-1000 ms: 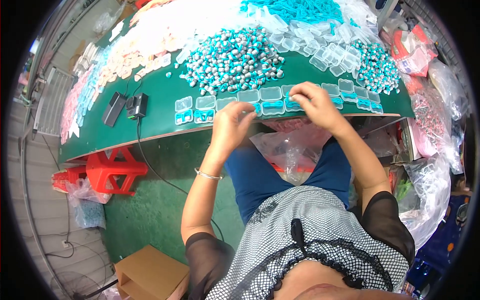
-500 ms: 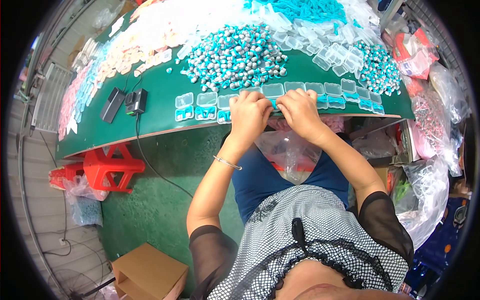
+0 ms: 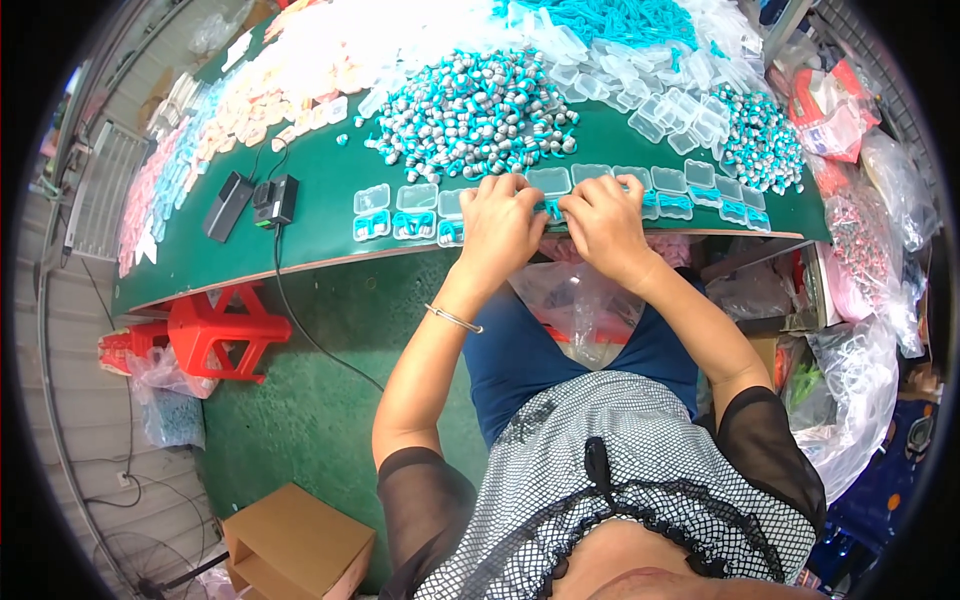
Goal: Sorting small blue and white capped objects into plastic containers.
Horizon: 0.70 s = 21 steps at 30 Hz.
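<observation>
A row of small clear plastic cases with raised lids runs along the table's front edge. At the middle of the row, my left hand [image 3: 498,225] and my right hand [image 3: 608,225] bend over one small case [image 3: 548,182], fingertips close together. Bits of teal cord show between them. The fingers of both hands are curled and pinched; what lies in them is hidden. To the left, a case [image 3: 414,224] holds teal cords and grey-white pieces. On the right, another case [image 3: 675,204] has teal cord in it.
Behind the row lies a heap of grey-white pieces with teal cords [image 3: 470,110]. Loose empty cases [image 3: 680,118] and a smaller teal-grey pile [image 3: 760,140] are at the right. A black device [image 3: 274,202] with a cable sits at the left. A red stool [image 3: 228,335] stands below.
Both hands stay over the same case. The right fingers have shifted slightly right, and a little more teal shows between the hands.
</observation>
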Each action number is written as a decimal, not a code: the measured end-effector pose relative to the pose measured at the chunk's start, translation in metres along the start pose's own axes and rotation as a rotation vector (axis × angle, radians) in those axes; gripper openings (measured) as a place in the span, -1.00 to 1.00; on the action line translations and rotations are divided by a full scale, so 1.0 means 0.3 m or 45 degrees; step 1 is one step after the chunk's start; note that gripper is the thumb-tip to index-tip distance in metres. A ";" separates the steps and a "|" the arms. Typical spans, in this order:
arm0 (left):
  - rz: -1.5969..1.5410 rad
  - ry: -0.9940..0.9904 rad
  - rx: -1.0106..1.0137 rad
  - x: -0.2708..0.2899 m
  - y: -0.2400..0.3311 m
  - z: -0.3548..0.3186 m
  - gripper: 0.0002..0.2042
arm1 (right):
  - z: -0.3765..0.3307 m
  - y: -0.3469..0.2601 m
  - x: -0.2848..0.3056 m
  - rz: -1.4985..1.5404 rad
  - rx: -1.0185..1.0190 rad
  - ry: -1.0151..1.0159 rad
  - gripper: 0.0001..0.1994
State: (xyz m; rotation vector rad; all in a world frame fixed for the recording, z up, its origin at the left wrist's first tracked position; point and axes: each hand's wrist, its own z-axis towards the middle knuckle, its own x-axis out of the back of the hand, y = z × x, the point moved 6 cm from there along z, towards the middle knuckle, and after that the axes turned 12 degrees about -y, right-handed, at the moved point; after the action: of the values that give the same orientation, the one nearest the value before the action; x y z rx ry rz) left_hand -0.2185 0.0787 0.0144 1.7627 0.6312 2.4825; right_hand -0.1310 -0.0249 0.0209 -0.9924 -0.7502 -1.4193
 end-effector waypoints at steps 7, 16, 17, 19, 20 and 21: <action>-0.171 0.209 0.063 0.099 -0.140 0.030 -0.82 | 0.016 0.053 0.033 0.143 -0.028 0.056 -0.90; 0.007 0.087 0.108 0.014 -0.099 0.200 -0.83 | 0.205 0.250 -0.057 0.108 -0.226 -0.030 -0.90; 0.093 0.105 0.061 0.011 -0.070 0.227 -0.83 | 0.201 0.265 -0.049 0.147 -0.280 -0.047 -0.90; 0.241 0.098 -0.020 -0.020 -0.038 0.279 -0.86 | 0.174 0.304 -0.013 0.112 -0.280 -0.036 -0.91; 0.233 0.102 -0.039 -0.028 -0.028 0.301 -0.86 | 0.147 0.342 0.010 0.205 -0.326 -0.045 -0.92; 0.309 0.045 -0.090 -0.050 -0.008 0.326 -0.88 | 0.118 0.379 0.033 0.295 -0.375 -0.051 -0.93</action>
State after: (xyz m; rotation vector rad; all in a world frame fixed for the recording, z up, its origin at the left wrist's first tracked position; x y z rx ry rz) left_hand -0.1244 0.1071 0.0270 1.8751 0.3438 2.6573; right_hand -0.0132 -0.0094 0.0329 -1.2942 -0.4436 -1.3317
